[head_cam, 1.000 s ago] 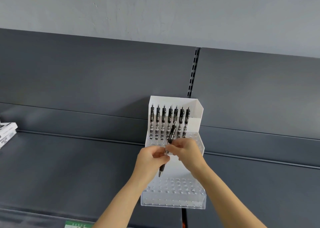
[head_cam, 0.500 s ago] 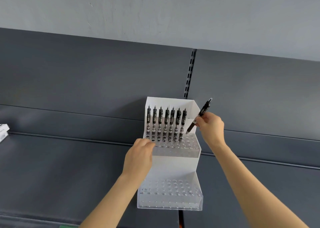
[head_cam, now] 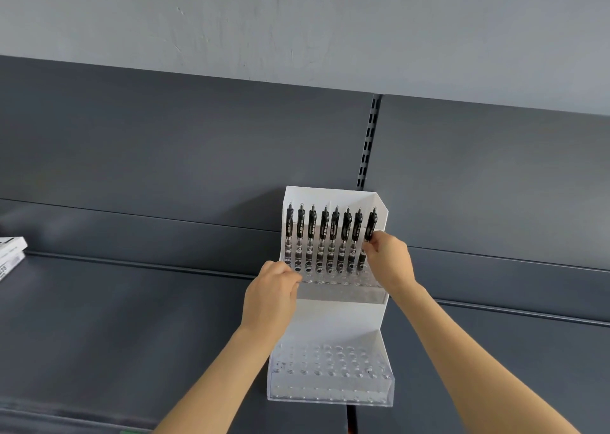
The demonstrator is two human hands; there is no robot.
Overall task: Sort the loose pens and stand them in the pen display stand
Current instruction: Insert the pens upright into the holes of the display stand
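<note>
A white two-tier pen display stand (head_cam: pixel 343 314) with clear perforated trays sits on a dark grey shelf. Several black pens (head_cam: pixel 323 238) stand upright in the back row of its upper tier. My right hand (head_cam: pixel 389 258) pinches the rightmost black pen (head_cam: pixel 370 225), which stands in the row's right end. My left hand (head_cam: pixel 270 298) rests against the stand's left edge at the upper tier, fingers curled; whether it holds anything is hidden. The lower tier (head_cam: pixel 330 367) holds no pens.
White boxes (head_cam: pixel 10 255) lie at the far left of the shelf. A slotted upright (head_cam: pixel 368 143) runs down the grey back panel behind the stand. The shelf's front edge runs along the bottom of the view.
My right hand carried the pen from in front of the stand up to the right, then lowered it upright into the right end of the back row. My left hand moved to the stand's left edge.
</note>
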